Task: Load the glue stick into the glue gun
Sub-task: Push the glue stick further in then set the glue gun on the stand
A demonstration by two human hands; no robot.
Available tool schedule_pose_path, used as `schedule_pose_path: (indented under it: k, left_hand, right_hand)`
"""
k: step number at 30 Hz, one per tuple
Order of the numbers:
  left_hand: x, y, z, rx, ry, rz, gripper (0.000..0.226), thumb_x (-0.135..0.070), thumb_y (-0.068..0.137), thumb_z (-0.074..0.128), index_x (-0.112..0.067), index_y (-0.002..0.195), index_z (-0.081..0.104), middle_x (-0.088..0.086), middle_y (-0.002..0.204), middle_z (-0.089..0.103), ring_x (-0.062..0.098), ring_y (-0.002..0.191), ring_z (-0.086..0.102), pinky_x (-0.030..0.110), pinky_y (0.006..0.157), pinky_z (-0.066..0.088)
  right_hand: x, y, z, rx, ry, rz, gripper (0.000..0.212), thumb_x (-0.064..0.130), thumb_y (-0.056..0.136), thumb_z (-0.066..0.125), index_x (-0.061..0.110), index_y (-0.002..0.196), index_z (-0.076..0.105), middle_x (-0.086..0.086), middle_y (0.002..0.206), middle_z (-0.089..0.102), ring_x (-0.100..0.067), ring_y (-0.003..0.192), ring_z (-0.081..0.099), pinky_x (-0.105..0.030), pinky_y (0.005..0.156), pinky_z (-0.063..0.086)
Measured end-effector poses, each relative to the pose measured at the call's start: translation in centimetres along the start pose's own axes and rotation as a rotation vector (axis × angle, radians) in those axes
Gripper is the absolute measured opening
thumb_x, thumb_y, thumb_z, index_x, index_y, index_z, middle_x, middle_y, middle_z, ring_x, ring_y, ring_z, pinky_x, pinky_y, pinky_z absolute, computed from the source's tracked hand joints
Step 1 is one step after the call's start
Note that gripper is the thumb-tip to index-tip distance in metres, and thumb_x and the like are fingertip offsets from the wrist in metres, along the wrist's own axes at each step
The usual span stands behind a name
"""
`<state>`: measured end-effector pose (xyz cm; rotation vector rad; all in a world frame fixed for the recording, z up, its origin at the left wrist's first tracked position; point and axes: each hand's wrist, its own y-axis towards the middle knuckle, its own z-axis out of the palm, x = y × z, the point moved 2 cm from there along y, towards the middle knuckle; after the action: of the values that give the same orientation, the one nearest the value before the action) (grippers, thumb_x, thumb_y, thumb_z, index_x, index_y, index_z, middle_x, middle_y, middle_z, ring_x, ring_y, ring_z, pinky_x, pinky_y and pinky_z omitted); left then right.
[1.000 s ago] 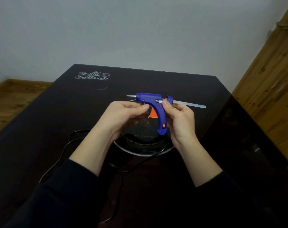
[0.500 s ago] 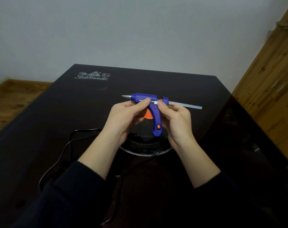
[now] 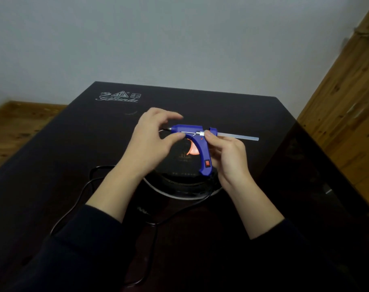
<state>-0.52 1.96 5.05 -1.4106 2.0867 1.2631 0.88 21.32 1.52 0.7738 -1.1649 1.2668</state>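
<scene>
A blue glue gun [image 3: 191, 131] with an orange trigger and a red switch is held level above the black table, its metal nozzle pointing left. A clear glue stick [image 3: 238, 136] sits in the gun's rear opening and sticks out to the right. My right hand [image 3: 229, 158] grips the handle and rear of the gun, thumb near the back collar. My left hand [image 3: 150, 142] hovers at the front of the barrel with its fingers spread; only the thumb tip touches the wire stand under the barrel, and the hand hides part of the nozzle.
The black table [image 3: 74, 148] carries a white logo [image 3: 118, 97] at its far left. A black cord [image 3: 108, 199] loops from the gun across the near side. A round metal-rimmed inset [image 3: 179, 193] lies below the gun. A wooden wall [image 3: 347, 102] stands at right.
My left hand has let go of the barrel and spread its fingers, index lifted. The gun, with the stick in its rear, has stayed in my right hand at roughly the same spot.
</scene>
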Motion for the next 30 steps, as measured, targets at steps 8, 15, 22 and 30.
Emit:
schedule_pose_path:
  k: [8, 15, 22, 30]
  left_hand:
    - [0.4, 0.0, 0.2, 0.021, 0.276, 0.176, 0.044, -0.020, 0.076, 0.086, -0.019, 0.118, 0.073, 0.001, 0.107, 0.068, 0.024, 0.102, 0.060, 0.050, 0.093, 0.045]
    - [0.8, -0.1, 0.4, -0.006, 0.323, 0.206, 0.037, -0.016, 0.075, 0.085, -0.015, 0.111, 0.074, 0.005, 0.100, 0.068, 0.028, 0.094, 0.062, 0.052, 0.085, 0.048]
    - [1.4, -0.1, 0.4, -0.059, 0.351, 0.169, 0.034, -0.011, 0.074, 0.086, -0.014, 0.105, 0.073, 0.005, 0.098, 0.067, 0.029, 0.093, 0.062, 0.049, 0.081, 0.048]
    - [2.3, -0.3, 1.0, -0.028, 0.345, 0.096, 0.034, -0.012, 0.074, 0.087, -0.013, 0.106, 0.075, 0.005, 0.100, 0.069, 0.028, 0.095, 0.064, 0.052, 0.084, 0.051]
  right_hand:
    - [0.0, -0.4, 0.3, 0.053, -0.028, 0.033, 0.025, 0.015, 0.094, 0.076, -0.004, 0.110, 0.076, -0.017, 0.097, 0.084, -0.028, 0.085, 0.082, -0.037, 0.076, 0.064]
    - [0.1, -0.4, 0.5, 0.108, -0.179, 0.049, 0.032, 0.029, 0.092, 0.079, 0.003, 0.111, 0.078, -0.014, 0.099, 0.085, -0.030, 0.092, 0.082, -0.046, 0.089, 0.064]
    - [1.1, -0.6, 0.7, 0.127, -0.486, 0.015, 0.031, 0.040, 0.089, 0.081, 0.010, 0.096, 0.082, -0.012, 0.086, 0.084, -0.023, 0.070, 0.071, -0.029, 0.061, 0.059]
    - [2.4, -0.9, 1.1, 0.145, -0.852, -0.091, 0.018, 0.030, 0.080, 0.088, 0.016, 0.075, 0.078, -0.002, 0.063, 0.077, -0.009, 0.051, 0.066, -0.029, 0.055, 0.055]
